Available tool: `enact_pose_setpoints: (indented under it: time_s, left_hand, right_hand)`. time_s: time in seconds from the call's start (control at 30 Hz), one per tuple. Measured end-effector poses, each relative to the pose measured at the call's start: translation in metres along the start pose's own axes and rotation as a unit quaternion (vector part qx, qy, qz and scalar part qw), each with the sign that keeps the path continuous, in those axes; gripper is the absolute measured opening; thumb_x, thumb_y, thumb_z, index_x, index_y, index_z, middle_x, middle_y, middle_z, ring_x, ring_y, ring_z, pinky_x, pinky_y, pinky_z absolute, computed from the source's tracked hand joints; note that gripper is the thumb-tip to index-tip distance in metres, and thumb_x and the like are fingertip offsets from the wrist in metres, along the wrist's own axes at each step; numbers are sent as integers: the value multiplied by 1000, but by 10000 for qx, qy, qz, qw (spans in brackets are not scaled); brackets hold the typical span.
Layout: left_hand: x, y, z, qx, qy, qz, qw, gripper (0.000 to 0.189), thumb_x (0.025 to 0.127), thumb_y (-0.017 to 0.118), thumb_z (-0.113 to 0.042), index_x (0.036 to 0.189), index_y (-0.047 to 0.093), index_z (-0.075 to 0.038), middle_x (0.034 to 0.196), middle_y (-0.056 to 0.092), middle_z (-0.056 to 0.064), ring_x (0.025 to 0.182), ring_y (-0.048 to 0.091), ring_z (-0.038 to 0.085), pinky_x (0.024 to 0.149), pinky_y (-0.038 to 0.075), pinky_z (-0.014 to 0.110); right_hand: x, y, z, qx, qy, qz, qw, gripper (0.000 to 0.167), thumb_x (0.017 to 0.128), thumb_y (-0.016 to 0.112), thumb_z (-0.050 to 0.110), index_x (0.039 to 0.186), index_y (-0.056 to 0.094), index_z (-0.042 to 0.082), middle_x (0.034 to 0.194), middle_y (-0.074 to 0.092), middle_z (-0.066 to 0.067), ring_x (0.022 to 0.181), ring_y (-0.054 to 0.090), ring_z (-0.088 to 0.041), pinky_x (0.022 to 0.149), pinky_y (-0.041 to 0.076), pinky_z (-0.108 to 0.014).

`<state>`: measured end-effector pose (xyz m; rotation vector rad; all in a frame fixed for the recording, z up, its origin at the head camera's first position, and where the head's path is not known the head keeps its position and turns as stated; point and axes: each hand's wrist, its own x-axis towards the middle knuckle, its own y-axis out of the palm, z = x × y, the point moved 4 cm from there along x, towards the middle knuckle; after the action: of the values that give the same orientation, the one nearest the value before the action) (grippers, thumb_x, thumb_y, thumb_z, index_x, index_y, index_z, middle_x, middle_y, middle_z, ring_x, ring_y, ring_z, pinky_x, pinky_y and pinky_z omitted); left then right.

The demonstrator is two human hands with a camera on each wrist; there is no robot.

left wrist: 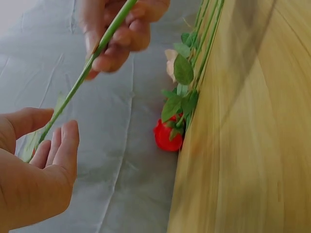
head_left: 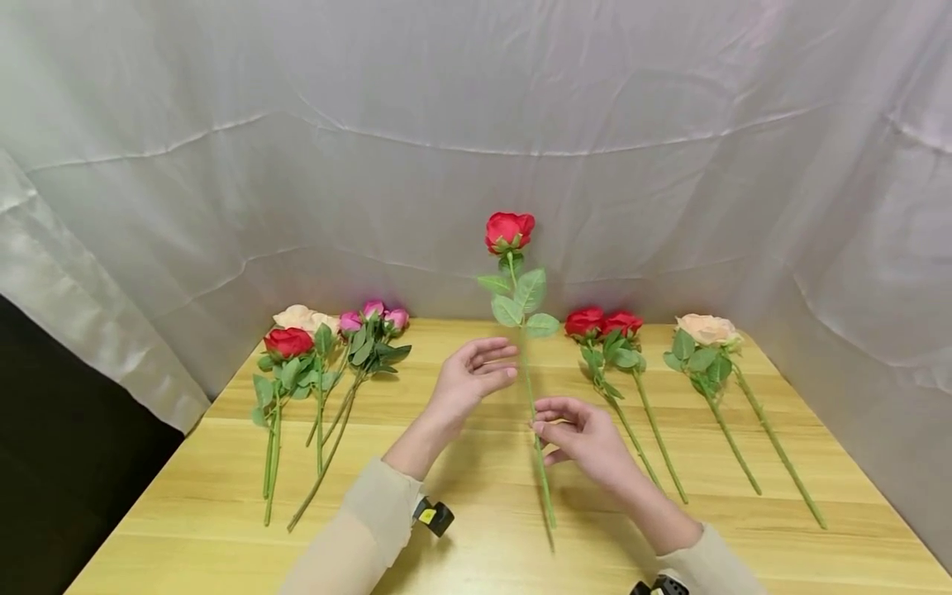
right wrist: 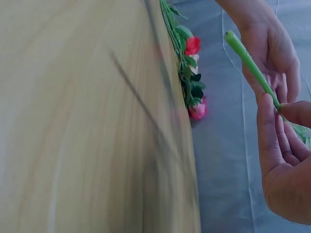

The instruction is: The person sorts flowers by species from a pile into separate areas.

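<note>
Red rose: it is up off the table [head_left: 223, 549], between your hands, its bloom [head_left: 510, 232] high in front of the grey cloth [head_left: 416, 207] and leaning slightly to your left.
Right hand: your right hand [head_left: 587, 438] pinches the green stem [head_left: 527, 372] between thumb and fingers, partway down; the cut end pokes out free below.
Left hand: your left hand [head_left: 472, 380] is relaxed, fingers loosely bent just beside the stem under the leaves [head_left: 530, 291]; you grip nothing with it, and whether a fingertip brushes the stem I cannot tell.
Flowers at left: a red flower [head_left: 288, 341], pale flowers [head_left: 294, 317] and pink flowers [head_left: 373, 310] lie with their stems toward you.
Flowers at right: two red roses [head_left: 585, 321] lie nearer you, peach flowers [head_left: 706, 330] farther out.
Step in hand: you seem to be handling this single stem in the air, probably turning or arranging it.
Next move: it likely calls for a steady right pinch, with your left fingers guiding the stem without crushing the leaves.
</note>
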<state>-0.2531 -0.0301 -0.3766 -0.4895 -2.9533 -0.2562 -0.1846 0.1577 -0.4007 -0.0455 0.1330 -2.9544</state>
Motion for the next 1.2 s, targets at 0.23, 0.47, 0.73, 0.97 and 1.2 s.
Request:
enact_pose_setpoints:
  time_s: [0.23, 0.47, 0.73, 0.97, 1.2]
  left_hand:
    - [-6, -24, -2, 44, -15, -241, 9997, 50, 94, 73, 0, 142, 57, -3, 139, 64, 18, 124, 64, 35, 99, 59, 36]
    - [-15, -52, -2, 295, -54, -402, 9987, 51, 96, 71, 1, 144, 55, -1, 142, 60, 22, 125, 62, 37, 96, 60, 34]
    - [-26, -95, -4, 732, -153, -716, 9946, 49, 99, 68, -1, 145, 54, -1, 144, 59, 22, 123, 63, 35, 94, 61, 32]
    - [-36, -139, -9, 1139, -287, -1104, 9869, 50, 101, 68, -7, 148, 52, -2, 145, 58, 19, 116, 67, 19, 92, 61, 28]
    - [-51, -181, -15, 1563, -488, -1422, 9762, 53, 102, 68, -12, 150, 49, -2, 151, 53, 22, 111, 67, 10, 95, 60, 29]
  right_hand:
    - [-5, -20, -2, -149, -4, -208, 9997, 40, 97, 72, 7, 133, 60, -9, 113, 67, -15, 87, 70, -16, 69, 66, -37]
    - [-15, -49, -7, -333, -88, -467, 9983, 42, 98, 73, 11, 133, 60, -9, 114, 67, -16, 88, 69, -14, 70, 66, -37]
    - [-28, -83, -13, -649, 91, -751, 9950, 49, 100, 72, 17, 139, 57, -8, 116, 67, -11, 94, 69, -14, 72, 66, -37]
    - [-38, -109, -14, -906, 87, -899, 9918, 53, 101, 71, 19, 140, 54, -12, 116, 68, -11, 95, 70, -12, 72, 66, -37]
    - [-47, -133, -20, -1154, 283, -998, 9879, 55, 100, 73, 23, 141, 55, -9, 113, 67, -4, 89, 68, -12, 72, 66, -37]
